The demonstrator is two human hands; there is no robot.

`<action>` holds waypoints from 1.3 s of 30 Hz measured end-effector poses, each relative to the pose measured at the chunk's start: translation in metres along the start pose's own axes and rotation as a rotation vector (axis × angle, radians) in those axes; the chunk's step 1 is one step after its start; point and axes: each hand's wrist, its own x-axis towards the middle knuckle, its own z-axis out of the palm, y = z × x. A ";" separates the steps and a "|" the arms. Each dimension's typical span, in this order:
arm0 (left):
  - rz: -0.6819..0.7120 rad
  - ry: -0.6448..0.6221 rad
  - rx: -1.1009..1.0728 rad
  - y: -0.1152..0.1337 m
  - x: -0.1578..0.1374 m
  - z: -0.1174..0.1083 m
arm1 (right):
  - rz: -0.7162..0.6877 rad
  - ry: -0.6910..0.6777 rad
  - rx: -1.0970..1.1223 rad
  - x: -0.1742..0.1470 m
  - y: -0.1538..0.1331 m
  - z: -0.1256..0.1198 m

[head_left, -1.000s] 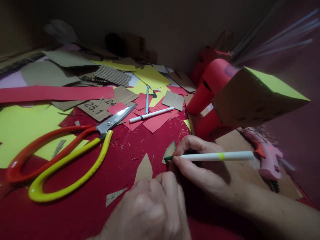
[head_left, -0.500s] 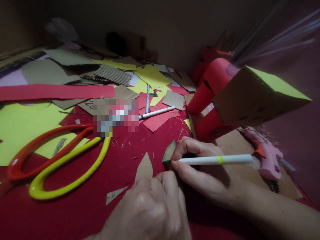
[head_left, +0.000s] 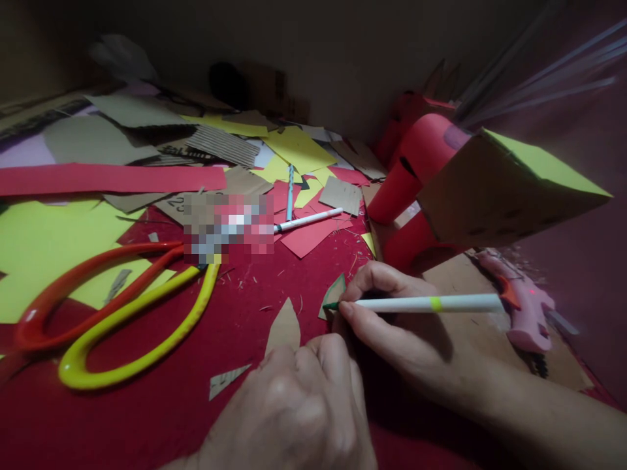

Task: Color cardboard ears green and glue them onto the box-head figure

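Observation:
My right hand point(head_left: 396, 313) is closed around a white felt-tip pen point(head_left: 416, 303) with a yellow band and a green tip. The tip touches a small leaf-shaped cardboard piece point(head_left: 335, 292) with green along its edge. My left hand point(head_left: 298, 405) is curled against the table, its fingers closed at the near end of that piece; the fingertips are hidden. A plain pointed cardboard piece point(head_left: 285, 326) lies just beyond my left knuckles, partly covered by them. Left of that hand is a small triangular cardboard scrap point(head_left: 228, 381).
Scissors point(head_left: 140, 333) with orange and yellow handles lie at left, their blades blurred out. Paper and cardboard scraps point(head_left: 289, 147) cover the far side, with another white pen point(head_left: 308, 220) among them. At right stand a red paper construction point(head_left: 426, 147) and a pink glue gun point(head_left: 526, 303).
The pen tip has moved slightly up from the lower edge of the green-edged piece onto its face. My right hand has shifted slightly; my left hand stays nearly still.

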 end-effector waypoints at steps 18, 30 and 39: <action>0.004 0.026 -0.017 0.001 -0.002 0.004 | 0.057 0.055 0.060 -0.003 0.006 0.002; 0.027 -0.034 0.016 -0.001 0.002 -0.003 | -0.119 -0.038 -0.084 -0.001 0.005 0.003; -0.012 -0.003 -0.009 0.001 0.001 0.000 | 0.031 0.021 0.002 -0.003 0.001 0.001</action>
